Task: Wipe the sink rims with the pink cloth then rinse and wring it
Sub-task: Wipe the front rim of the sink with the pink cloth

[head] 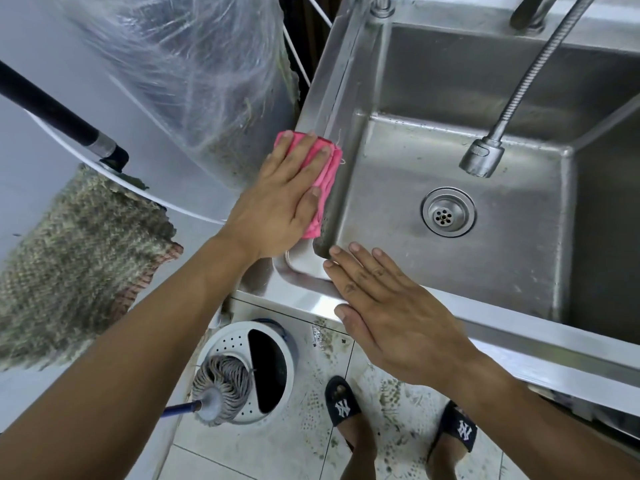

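Both hands lie flat: my left hand presses the pink cloth onto the sink's left rim, right hand resting on the near rim, so I judge wiping underway, farther rim next.

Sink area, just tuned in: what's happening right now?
A person is wiping the sink's left rim. The left hand presses the folded pink cloth flat on that rim with straight fingers. The right hand rests open on the front rim near the corner. The basin looks dry and no water runs from the faucet.
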Tool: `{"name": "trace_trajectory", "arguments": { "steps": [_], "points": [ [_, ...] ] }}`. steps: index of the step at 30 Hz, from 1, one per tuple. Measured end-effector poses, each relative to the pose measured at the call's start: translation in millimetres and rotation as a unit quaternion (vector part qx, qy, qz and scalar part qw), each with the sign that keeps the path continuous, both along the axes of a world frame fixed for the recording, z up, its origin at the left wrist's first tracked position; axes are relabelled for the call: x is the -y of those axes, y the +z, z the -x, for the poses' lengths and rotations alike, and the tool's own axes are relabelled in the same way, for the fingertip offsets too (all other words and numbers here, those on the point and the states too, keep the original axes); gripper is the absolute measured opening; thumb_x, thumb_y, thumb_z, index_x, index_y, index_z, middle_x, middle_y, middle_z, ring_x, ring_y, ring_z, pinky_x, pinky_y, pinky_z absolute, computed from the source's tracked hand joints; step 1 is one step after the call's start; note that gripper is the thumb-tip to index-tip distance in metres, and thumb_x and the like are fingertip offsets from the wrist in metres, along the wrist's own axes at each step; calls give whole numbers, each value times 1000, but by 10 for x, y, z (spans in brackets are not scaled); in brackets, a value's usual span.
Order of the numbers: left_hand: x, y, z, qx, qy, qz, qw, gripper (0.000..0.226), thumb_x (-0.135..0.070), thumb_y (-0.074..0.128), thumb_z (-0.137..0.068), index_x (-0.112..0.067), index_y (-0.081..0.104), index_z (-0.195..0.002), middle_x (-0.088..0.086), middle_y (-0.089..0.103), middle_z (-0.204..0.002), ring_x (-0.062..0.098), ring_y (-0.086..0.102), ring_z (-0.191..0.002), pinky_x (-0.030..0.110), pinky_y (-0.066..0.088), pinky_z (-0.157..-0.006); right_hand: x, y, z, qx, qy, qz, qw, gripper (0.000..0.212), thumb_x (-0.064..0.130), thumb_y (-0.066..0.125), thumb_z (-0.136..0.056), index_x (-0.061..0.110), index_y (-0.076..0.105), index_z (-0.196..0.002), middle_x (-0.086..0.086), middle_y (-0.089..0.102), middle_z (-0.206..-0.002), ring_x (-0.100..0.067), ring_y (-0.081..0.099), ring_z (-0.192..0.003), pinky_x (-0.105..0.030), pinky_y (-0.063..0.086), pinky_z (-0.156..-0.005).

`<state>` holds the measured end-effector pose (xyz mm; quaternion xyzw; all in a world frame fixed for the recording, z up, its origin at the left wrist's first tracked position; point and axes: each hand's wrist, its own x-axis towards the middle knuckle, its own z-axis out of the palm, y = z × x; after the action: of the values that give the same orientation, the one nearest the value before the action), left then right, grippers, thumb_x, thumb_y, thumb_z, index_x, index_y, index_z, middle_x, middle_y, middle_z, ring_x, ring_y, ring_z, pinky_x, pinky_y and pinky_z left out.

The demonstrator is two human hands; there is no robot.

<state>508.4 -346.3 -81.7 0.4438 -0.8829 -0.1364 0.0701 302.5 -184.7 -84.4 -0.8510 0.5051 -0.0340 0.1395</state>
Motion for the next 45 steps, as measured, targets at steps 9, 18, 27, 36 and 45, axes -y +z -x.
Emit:
{"name": "trace_trajectory", "arguments": {
  "steps": [9, 18, 27, 36, 45],
  "points": [
    [642, 103, 259, 43, -20, -42, 998, 61, -41, 20, -110, -20, 5, -165, 3, -6, -173, 28, -17, -157, 53, 1, -128, 350, -56, -461, 41, 50, -34, 997, 60, 44, 19, -111, 18, 11, -165, 2, 2, -173, -14, -4, -160, -37, 0, -129],
    [838, 29, 282, 38, -49, -23, 998, 62, -42, 19, -108, -17, 10, -164, 5, 0, -173, 27, -13, -158, 49, 1, -129, 349, -86, -723, 42, -59, -10, 997, 66, 46, 25, -110, 10, 14, -164, -7, 4, -173, -18, -2, -161, -42, 7, -131],
    [831, 43, 339, 0, -11, -33, 999, 61, -37, 24, -109, -19, 8, -165, 1, -4, -173, 23, -16, -158, 42, -4, -129, 440, 0, -785, 99, -105, -75, 987, 68, 49, 20, -109, 13, 3, -165, 0, -10, -173, -10, -14, -158, -37, -2, -128],
    [1118, 8, 441, -6, -20, -21, 1000, 62, -38, 22, -106, -18, 13, -164, 2, 2, -173, 25, -12, -158, 38, -6, -129, 681, -195, -1010, 79, -204, 38, 975, 71, 49, 27, -109, 1, 21, -161, -13, 10, -172, -24, 8, -160, -45, 13, -129],
    [1021, 34, 451, 27, 9, 22, 999, 60, -37, 22, -108, -18, 12, -164, 3, 2, -173, 25, -7, -159, 48, 1, -129, 770, 6, -700, 216, -162, -115, 956, 65, 29, 27, -105, 18, 6, -166, 8, -7, -172, -1, -17, -156, -29, -10, -128]
  ]
}}
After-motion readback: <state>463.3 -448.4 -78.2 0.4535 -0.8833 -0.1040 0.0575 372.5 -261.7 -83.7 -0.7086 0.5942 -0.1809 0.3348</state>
